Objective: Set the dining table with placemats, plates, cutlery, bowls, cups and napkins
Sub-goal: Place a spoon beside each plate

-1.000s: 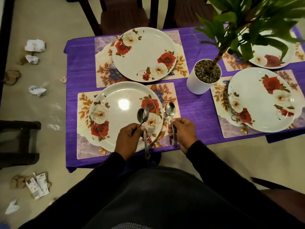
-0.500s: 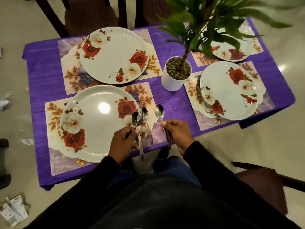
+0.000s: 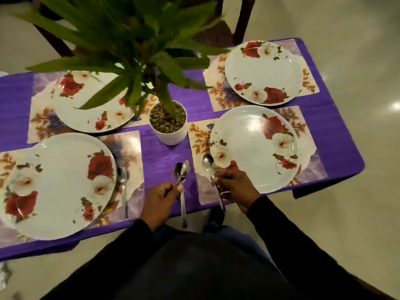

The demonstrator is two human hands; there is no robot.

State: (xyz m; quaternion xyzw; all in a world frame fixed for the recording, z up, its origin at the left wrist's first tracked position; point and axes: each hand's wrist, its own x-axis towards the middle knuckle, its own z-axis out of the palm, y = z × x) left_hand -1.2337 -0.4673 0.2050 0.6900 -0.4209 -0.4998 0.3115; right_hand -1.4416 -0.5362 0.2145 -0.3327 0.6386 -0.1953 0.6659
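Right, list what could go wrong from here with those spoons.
1. The left hand holds two spoons pinched together, their handles hanging past the table edge; one could slip and fall to the floor.
2. The right hand holds its spoon touching the near right plate; a careless set-down may knock it.
3. The plant stands close; a reach across might tip it.

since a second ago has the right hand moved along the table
Yes. The right hand, holding a spoon, has gone rightward past the plant pot, from the near left plate to the near right plate.
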